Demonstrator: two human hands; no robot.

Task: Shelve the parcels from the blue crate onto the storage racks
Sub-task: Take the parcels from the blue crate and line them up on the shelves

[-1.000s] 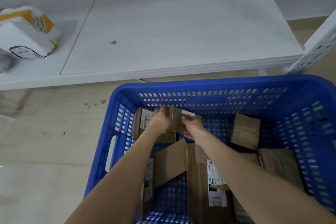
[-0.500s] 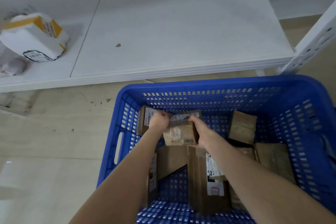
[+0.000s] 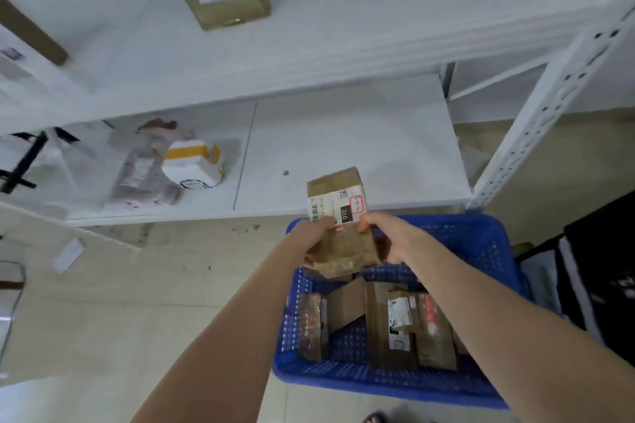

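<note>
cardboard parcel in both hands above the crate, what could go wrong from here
1. The left hand and right hand grip only the near half of the cardboard parcel. Its far half sticks out unsupported, so it might tip or slip back into the blue crate or onto the floor.
2. The upper shelf sits above the lower shelf. A careless lift could knock the parcel against its front edge.

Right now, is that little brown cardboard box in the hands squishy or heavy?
Probably stiff: the small brown cardboard box shows straight edges between the left hand and right hand. Likely light, as they hold it up by its sides. Its lower side looks crumpled, so it may dent.
</note>
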